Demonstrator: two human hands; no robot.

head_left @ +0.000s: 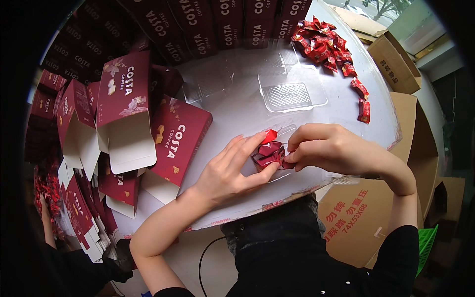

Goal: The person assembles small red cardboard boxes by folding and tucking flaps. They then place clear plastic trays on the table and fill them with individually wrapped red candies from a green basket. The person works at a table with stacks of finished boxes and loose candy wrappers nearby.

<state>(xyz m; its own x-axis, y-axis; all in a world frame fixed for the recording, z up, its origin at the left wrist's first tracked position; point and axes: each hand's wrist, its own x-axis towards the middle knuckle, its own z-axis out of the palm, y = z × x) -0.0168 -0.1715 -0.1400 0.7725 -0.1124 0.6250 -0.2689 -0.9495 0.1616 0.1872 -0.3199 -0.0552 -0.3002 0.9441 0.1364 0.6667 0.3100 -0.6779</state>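
Small dark red wrapped candies (267, 154) sit bunched in a clear plastic tray (286, 132) near the table's front edge. One brighter red wrapped candy (270, 136) lies at their far side, against my left fingertips. My left hand (228, 168) closes round the bunch from the left, its thumb on the near side and its fingers on the far side. From the right, my right hand (321, 146) pinches the right end of a dark red wrapper at the edge of the bunch. My fingers hide part of the tray and the candies.
Beyond my hands lies a clear tray (289, 95). Loose red candies (324, 44) are heaped at the back right. Open maroon boxes (123, 94) crowd the left, with stacked boxes (227, 24) behind. Cardboard cartons (346, 218) stand right. Another person's hand (45, 210) shows far left.
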